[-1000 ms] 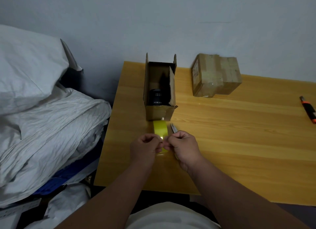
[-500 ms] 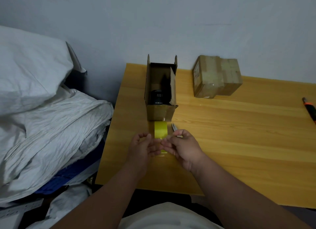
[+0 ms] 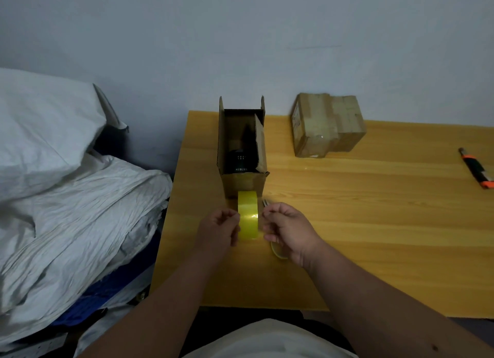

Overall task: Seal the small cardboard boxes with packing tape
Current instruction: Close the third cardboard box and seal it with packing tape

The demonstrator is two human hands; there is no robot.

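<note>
glossy yellow tape [image 3: 248,216], matt cardboard box [image 3: 242,181], smooth wood table [image 3: 374,210].

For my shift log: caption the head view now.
Both hands hold a yellow tape strip before the open cardboard box on the wooden table.

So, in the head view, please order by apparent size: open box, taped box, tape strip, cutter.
1. Open box
2. Taped box, farther away, so unsure against the first
3. Tape strip
4. Cutter

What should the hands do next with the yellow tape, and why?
Probably fold the flaps shut first. The open box still shows its dark contents, while the left hand and right hand hold a strip of yellow tape stretched in front of it.
</note>
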